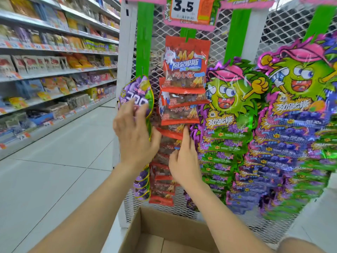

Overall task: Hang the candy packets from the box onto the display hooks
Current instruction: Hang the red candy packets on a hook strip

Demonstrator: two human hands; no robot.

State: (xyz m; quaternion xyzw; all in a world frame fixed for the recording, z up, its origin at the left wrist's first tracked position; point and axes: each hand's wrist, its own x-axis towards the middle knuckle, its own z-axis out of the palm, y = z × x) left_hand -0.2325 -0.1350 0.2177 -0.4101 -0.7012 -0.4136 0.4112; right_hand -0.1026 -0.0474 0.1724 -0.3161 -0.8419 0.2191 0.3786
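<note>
A column of red candy packets (pixel 185 73) hangs down the white mesh display (pixel 242 21). My right hand (pixel 184 157) rests on the lower red packets, its index finger stretched up against one packet's red edge. My left hand (pixel 135 132) lies with spread fingers on a purple grape candy packet (pixel 135 94) hanging at the display's left edge. More purple packets (pixel 142 187) hang below my left wrist. The cardboard box (pixel 138 229) stands open below my arms; its inside shows only bare cardboard.
Green and purple cartoon candy packets (pixel 255 114) fill the display's right side in dense columns. A price sign reading 3.5 (pixel 184 8) hangs at the top. Stocked shelves (pixel 54 66) line the aisle on the left, over a pale tiled floor (pixel 54 170).
</note>
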